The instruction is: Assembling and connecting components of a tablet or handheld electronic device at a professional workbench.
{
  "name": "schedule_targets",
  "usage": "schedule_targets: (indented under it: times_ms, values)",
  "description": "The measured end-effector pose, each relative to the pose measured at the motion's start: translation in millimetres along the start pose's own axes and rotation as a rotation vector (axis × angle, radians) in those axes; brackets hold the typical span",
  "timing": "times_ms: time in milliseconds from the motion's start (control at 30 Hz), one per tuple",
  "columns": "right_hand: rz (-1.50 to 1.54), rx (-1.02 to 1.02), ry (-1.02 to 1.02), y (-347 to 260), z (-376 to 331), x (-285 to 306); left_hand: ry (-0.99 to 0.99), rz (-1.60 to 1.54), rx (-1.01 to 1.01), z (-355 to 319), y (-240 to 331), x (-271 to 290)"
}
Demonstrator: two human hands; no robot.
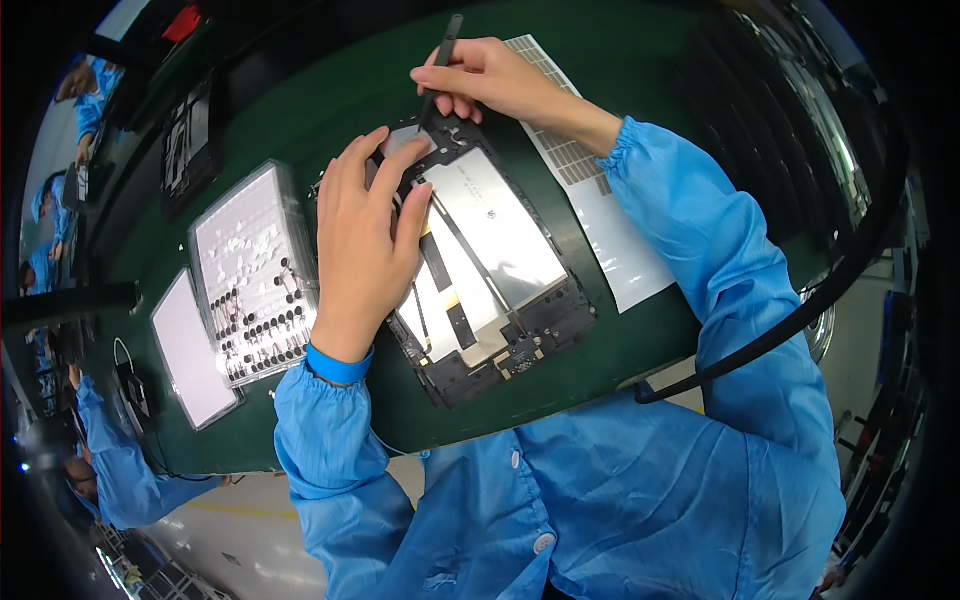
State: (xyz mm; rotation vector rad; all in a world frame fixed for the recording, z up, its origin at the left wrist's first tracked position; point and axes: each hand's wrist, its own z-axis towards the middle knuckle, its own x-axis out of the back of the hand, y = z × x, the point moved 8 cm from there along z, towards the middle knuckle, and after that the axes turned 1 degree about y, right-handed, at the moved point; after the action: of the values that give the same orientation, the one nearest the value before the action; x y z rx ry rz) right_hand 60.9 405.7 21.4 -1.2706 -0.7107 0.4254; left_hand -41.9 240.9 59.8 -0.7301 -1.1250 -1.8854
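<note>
Right hand (468,82) pinches a black stick (452,42); the tablet (490,225) stretches long-ways toward the near edge of the table (640,345), partly under the spread left hand (368,225).

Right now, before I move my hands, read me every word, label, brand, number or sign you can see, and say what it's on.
No text is legible.
Silver panel in the opened tablet-like device: small dark printed marks, too small and blurred to read.
White sheet with a grid: no readable writing.
Clear plastic tray: no readable writing.
</note>
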Motion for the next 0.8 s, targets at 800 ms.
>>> schedule_targets:
  times_ms: [800]
  values:
    - [-0.324, 0.522, -0.468, -115, 1, -168, 0.124, -0.186, 0.222, -87, -145, 142]
